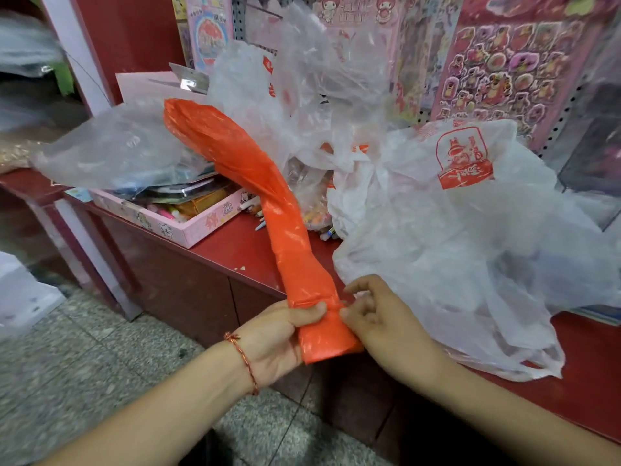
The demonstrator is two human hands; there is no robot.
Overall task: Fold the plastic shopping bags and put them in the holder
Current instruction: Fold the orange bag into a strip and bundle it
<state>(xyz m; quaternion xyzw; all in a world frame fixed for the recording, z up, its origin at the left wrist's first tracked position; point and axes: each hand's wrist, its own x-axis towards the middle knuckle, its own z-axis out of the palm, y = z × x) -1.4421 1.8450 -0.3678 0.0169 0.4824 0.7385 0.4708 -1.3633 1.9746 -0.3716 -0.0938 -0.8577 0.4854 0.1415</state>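
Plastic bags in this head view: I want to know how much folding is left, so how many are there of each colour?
Folded orange plastic bag, in left hand and right hand: 1
Big white plastic bag with red print: 1
Crumpled clear plastic bags: at least 2; the heap overlaps, exact count unclear
Total: at least 4

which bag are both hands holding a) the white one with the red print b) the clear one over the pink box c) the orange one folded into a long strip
c: the left hand and right hand both pinch the near end of the orange bag, not the white printed bag.
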